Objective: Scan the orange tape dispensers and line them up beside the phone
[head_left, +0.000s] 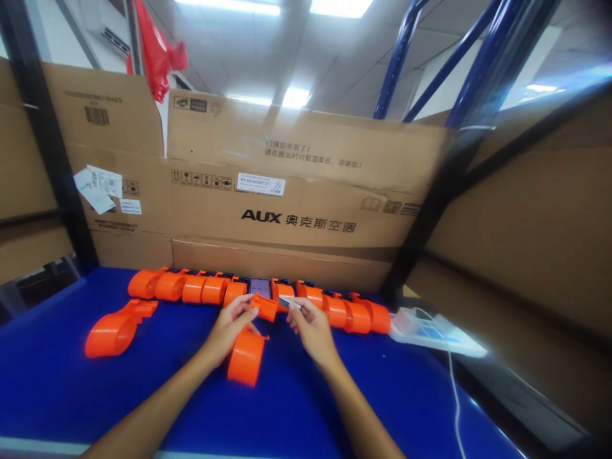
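My left hand [235, 322] is closed on an orange plastic piece with a wide ring [247, 360] hanging below the fingers. Its ribbed flat end [265, 307] sticks out at the fingertips, toward the right. My right hand [310, 325] pinches a small grey flat piece [288, 302], held close to that ribbed end; whether the two touch I cannot tell. Another orange ring piece with a flat arm [115, 333] lies by itself on the blue table [182, 382], left of my hands.
Several orange ring pieces with dark parts [193, 289] form a row along the back, continuing right [357, 317]. A phone [260, 288] stands amid the row. A white power strip [442, 335] with a cable lies at right. A cardboard wall [296, 197] closes the back.
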Demonstrator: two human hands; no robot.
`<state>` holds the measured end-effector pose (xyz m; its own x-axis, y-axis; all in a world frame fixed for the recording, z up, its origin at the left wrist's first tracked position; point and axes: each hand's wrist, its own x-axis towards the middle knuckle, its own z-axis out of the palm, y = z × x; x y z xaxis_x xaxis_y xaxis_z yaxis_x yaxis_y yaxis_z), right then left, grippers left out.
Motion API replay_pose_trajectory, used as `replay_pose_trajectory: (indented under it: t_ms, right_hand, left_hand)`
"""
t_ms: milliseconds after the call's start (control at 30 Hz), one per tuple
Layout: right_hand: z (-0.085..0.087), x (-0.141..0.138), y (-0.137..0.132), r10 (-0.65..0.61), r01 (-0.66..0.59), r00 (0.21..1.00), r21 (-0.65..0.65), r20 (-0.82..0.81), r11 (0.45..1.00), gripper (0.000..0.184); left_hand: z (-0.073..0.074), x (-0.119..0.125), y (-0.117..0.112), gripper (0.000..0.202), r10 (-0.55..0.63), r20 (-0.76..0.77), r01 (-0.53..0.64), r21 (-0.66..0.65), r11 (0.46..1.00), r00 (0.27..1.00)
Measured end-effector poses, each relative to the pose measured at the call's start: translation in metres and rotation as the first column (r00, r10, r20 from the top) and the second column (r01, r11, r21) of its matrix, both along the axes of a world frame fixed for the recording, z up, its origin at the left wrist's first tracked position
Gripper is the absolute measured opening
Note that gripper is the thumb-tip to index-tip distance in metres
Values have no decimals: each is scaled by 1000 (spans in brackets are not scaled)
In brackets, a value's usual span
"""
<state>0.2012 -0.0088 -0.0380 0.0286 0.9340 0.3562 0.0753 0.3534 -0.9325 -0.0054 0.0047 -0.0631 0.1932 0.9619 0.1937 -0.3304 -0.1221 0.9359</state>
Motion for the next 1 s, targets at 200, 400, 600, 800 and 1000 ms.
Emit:
replay_pose_trajectory:
  t_ms: [200,400,600,800,1000]
  right_hand:
    - [0,0,-1,9,-10,1000,4,9,1000,42]
    - [1,1,-2,49,-49,999,-16,22,999,39]
    - [1,-1,-6,85,-86,995,0,60,996,38]
    - [4,-3,-9,19,-47,984,150,179,988,31]
    - [8,1,-11,5,-73,948,201,318,977,29]
  left_hand:
    - [-2,0,1,55,45,-26,-45,32,998,999]
    - [0,0,0,54,51,-56,-48,60,997,997]
    - [0,2,-3,57,67,-42,-65,49,997,997]
    - [3,1,-4,52,70,-68,-66,72,995,995]
    - [6,-1,-9,51,22,-154,-7,99,995,988]
